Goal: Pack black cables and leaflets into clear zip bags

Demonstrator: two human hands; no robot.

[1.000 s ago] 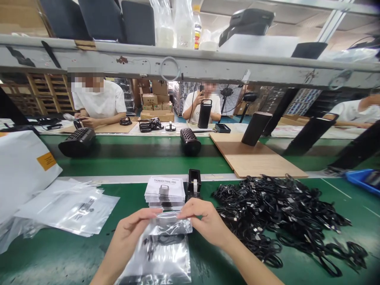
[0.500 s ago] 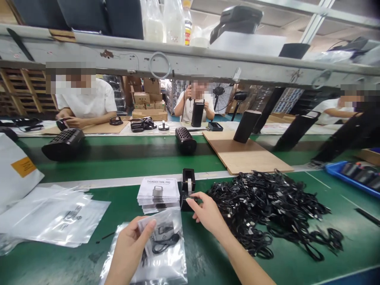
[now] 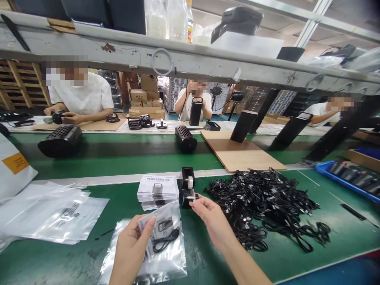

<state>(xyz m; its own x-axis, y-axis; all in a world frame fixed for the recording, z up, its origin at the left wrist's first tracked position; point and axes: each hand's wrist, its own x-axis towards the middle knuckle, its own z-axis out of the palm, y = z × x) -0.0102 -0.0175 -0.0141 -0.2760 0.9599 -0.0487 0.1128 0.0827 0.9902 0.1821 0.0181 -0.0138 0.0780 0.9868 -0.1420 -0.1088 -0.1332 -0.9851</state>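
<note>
My left hand point(image 3: 132, 241) grips a clear plastic bag point(image 3: 175, 259) by its upper left edge, thumb on top. Inside the bag lie a coiled black cable point(image 3: 166, 240) and a printed leaflet. A black tape dispenser point(image 3: 187, 174) stands just beyond the bag, carrying a small roll of tape point(image 3: 190, 182). At its front edge, my right hand point(image 3: 212, 217) pinches the end of the tape with thumb and forefinger. Left of the dispenser is a stack of printed booklets point(image 3: 158, 188), close to the bag's top edge.
A heap of black cables point(image 3: 264, 206) spreads to the right. Flat plastic bags point(image 3: 65, 213) lie on the left. Black speakers point(image 3: 185, 138) and a wooden board point(image 3: 240, 152) sit farther back. Co-workers point(image 3: 80, 95) sit opposite, beneath an overhead shelf point(image 3: 208, 55).
My right hand's fingers have closed in at the dispenser's front edge, pinching the tape. My left hand keeps the bag in nearly the same place. The view has shifted slightly.
</note>
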